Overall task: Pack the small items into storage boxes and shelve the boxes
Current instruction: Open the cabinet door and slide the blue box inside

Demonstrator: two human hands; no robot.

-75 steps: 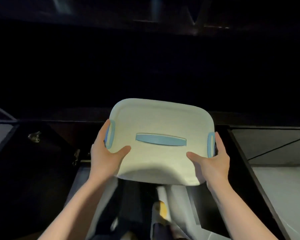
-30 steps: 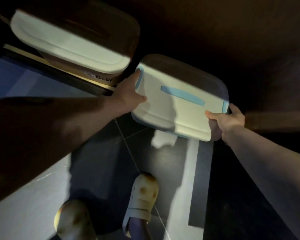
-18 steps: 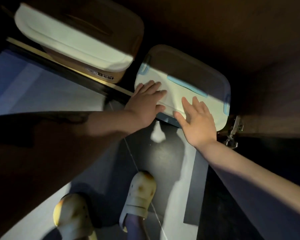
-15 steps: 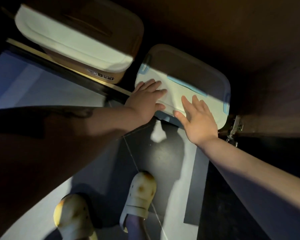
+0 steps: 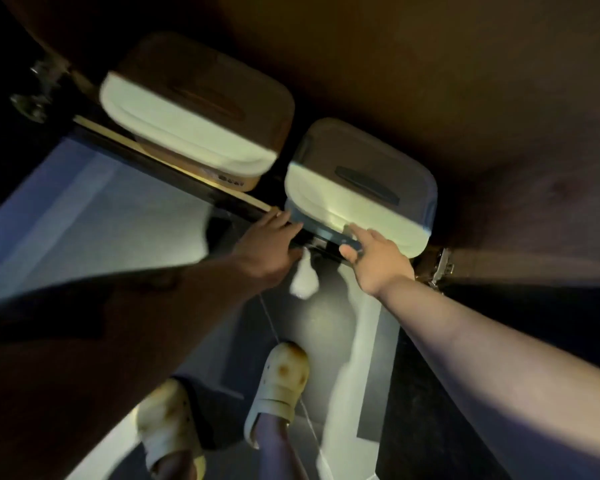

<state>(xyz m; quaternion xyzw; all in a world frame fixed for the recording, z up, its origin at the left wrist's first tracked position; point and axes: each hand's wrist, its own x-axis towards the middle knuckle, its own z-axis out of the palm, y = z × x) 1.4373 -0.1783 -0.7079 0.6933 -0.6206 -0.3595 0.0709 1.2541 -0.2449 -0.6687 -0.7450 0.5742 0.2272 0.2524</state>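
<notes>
Both hands (image 5: 326, 249) touch the blue-handled box (image 5: 357, 202) front edge, beside another box (image 5: 194, 109)

Both hands (image 5: 321, 251) at blue-trimmed box's (image 5: 357, 202) front edge

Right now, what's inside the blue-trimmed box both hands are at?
Can't tell. The lid covers the blue-trimmed box fully, so its contents are hidden. Left hand and right hand are at its front edge.
</notes>
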